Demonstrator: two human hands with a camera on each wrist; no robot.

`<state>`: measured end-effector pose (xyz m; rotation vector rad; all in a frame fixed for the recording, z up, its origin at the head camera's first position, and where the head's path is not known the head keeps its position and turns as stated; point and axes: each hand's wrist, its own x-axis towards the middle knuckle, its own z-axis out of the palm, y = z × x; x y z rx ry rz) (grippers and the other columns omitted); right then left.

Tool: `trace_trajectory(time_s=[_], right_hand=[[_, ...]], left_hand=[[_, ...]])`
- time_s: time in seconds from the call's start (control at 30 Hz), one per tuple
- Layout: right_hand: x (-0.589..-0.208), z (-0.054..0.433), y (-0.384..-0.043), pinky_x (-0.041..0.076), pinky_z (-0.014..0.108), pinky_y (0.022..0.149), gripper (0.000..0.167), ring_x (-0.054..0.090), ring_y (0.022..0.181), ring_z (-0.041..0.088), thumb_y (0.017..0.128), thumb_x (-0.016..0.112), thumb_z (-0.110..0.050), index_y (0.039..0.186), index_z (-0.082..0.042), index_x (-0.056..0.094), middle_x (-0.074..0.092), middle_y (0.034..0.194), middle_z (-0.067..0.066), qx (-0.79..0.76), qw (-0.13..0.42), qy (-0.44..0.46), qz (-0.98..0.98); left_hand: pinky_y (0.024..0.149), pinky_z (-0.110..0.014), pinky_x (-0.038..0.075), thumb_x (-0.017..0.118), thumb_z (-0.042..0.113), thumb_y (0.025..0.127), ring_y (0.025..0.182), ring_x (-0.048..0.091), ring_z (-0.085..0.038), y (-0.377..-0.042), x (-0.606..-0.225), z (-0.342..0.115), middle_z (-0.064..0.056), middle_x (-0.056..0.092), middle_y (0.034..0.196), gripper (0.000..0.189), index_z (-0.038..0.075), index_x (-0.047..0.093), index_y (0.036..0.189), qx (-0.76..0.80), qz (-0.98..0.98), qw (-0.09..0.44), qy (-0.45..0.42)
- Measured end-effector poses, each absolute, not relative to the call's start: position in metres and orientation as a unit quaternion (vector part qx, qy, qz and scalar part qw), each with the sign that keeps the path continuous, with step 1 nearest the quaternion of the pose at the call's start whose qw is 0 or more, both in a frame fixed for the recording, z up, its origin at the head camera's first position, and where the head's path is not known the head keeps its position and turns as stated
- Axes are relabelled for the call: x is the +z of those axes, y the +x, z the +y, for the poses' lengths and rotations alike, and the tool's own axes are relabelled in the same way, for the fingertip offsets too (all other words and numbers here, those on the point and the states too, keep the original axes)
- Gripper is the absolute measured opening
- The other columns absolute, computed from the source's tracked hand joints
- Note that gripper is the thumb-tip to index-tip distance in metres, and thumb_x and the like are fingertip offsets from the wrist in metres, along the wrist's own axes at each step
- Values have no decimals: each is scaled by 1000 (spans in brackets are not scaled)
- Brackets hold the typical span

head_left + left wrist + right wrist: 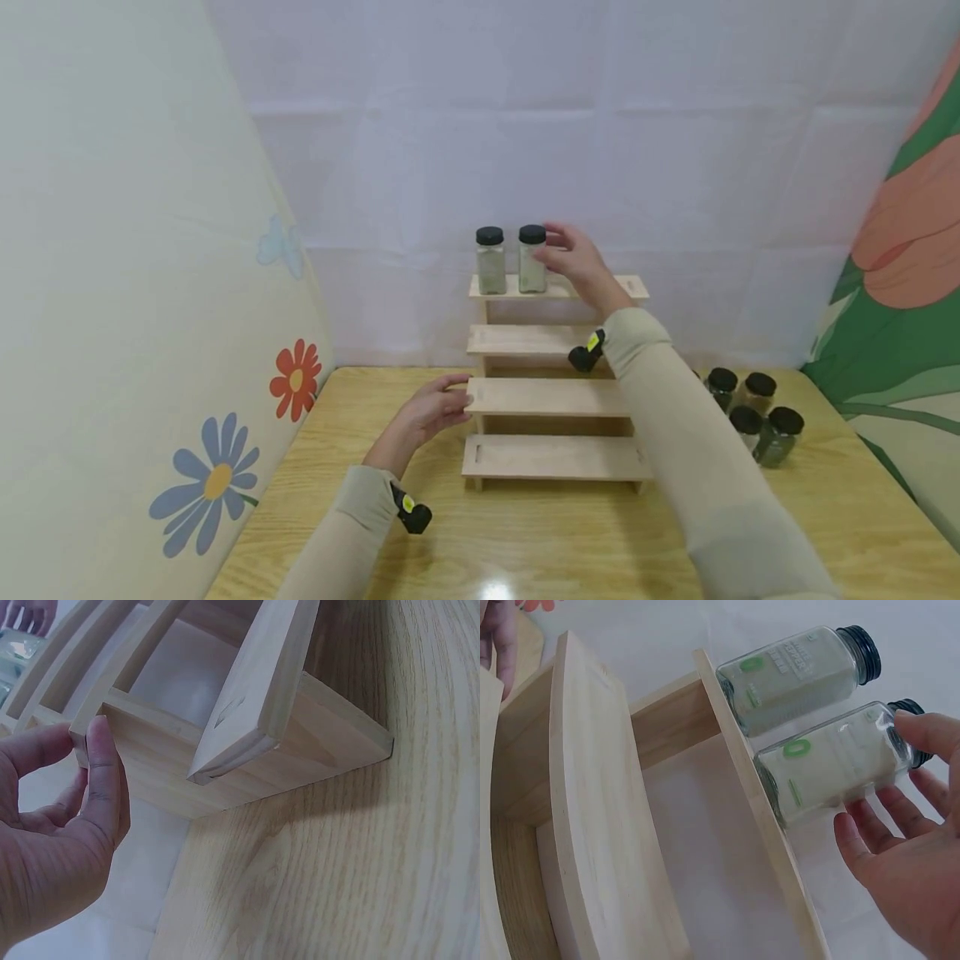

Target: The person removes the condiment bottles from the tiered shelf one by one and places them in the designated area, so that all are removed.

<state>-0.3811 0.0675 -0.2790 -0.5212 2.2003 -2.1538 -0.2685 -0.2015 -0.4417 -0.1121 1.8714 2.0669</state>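
Observation:
A stepped wooden rack [551, 396] with several shelf boards stands on the table. My left hand [435, 408] pinches the end of one of its middle boards; in the left wrist view, the thumb and fingers [103, 780] lie on either side of that board's corner. Two clear glass spice jars with black lids stand upright on the top shelf. My right hand [581, 262] holds the right-hand spice jar [532, 262] near its lid, thumb on one side and fingers on the other. The other spice jar [491, 265] is just to its left, with a small gap between them.
Several black-lidded jars [780, 437] stand on the table to the right of the rack, partly hidden by my right sleeve [712, 450]. A pale cloth backdrop [420, 167] hangs behind the rack. Flower-patterned panels flank the wooden table [525, 533].

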Motion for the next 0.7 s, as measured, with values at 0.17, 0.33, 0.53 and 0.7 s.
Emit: trace_trajectory(time_s=[0.17,0.33,0.53,0.7], right_hand=[[-279,61,-383,43,45,110,65,48,133,35,94,64,2,153,-2,39,47,147,26,-675,2,-160,720],[-278,56,-383,45,41,106,64,49,132,34,94,66,2,152,-4,41,49,147,23,-666,0,-145,732],[-279,52,-383,45,41,106,62,49,129,32,94,66,2,151,-4,44,49,146,22,-663,-8,-143,735],[-281,54,-384,45,42,106,62,50,126,31,94,69,-1,150,-9,46,51,145,19,-660,-15,-134,739]], left_hand=[[75,-26,58,58,-2,98,84,66,-13,-268,-443,-202,-11,64,116,60,-2,35,153,728,661,175,-40],[75,-25,58,57,-3,98,83,65,-12,-267,-443,-200,-8,64,112,60,-3,34,154,730,660,173,-34],[73,-23,57,55,-4,99,81,64,-10,-266,-441,-198,-7,63,111,60,-4,32,154,731,660,171,-29],[73,-23,57,55,-4,99,81,64,-10,-268,-442,-197,-6,62,111,60,-5,31,154,734,657,172,-24]])
